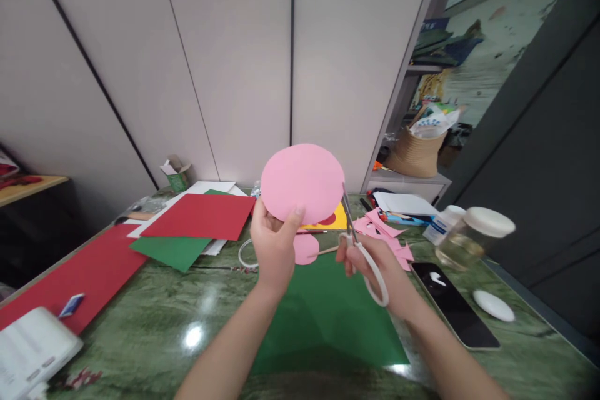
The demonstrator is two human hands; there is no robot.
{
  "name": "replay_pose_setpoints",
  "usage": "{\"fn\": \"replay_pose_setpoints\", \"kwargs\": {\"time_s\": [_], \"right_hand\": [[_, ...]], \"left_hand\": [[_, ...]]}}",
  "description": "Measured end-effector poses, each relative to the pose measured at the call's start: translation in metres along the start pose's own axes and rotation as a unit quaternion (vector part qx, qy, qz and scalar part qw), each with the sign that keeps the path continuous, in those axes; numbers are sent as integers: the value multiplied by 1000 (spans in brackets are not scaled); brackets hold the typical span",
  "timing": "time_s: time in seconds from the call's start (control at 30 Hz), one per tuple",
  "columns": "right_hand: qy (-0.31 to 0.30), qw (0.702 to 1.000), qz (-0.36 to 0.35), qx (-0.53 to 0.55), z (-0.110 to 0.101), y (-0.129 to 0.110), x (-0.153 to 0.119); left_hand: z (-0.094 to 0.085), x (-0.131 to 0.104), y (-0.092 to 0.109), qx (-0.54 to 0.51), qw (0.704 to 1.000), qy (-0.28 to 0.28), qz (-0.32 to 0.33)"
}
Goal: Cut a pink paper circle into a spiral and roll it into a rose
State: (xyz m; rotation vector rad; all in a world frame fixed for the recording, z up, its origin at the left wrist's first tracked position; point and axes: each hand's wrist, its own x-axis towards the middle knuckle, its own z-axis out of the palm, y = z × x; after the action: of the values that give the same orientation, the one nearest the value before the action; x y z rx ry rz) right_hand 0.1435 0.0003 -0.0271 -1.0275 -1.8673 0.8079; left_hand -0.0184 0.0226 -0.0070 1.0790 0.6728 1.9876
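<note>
A large pink paper round (302, 178) is pinched at its lower edge between the thumb and fingers of my left hand (276, 244), raised over the table. White-handled scissors (354, 231) are in my right hand (375, 262), their blades pointing up along the right edge of the round. Below the hands, a green sheet (328, 319) lies on the table. A smaller pink round (306, 249) rests at its far edge, with a thin stick across its right side. Partly hidden behind the hands is a yellow piece (338, 217) with a red shape.
Red sheets (197, 215) and green paper lie at the left. Pink scraps (382, 228), a phone (454, 305), a white oval case (494, 305) and a lidded jar (473, 237) stand or lie at the right. A white device (35, 350) sits front left.
</note>
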Motion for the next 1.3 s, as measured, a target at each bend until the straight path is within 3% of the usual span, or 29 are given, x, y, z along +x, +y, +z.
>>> {"fn": "replay_pose_setpoints", "kwargs": {"time_s": [0.3,0.63,1.3], "right_hand": [[-15,1000,2,-6,6,-3,-1],[-2,1000,-2,12,6,-2,-1],[6,1000,-10,9,6,-1,0]], "left_hand": [[2,-2,2,33,998,47,40],[3,-5,1,25,1000,14,6],[1,-4,-2,27,999,27,9]]}}
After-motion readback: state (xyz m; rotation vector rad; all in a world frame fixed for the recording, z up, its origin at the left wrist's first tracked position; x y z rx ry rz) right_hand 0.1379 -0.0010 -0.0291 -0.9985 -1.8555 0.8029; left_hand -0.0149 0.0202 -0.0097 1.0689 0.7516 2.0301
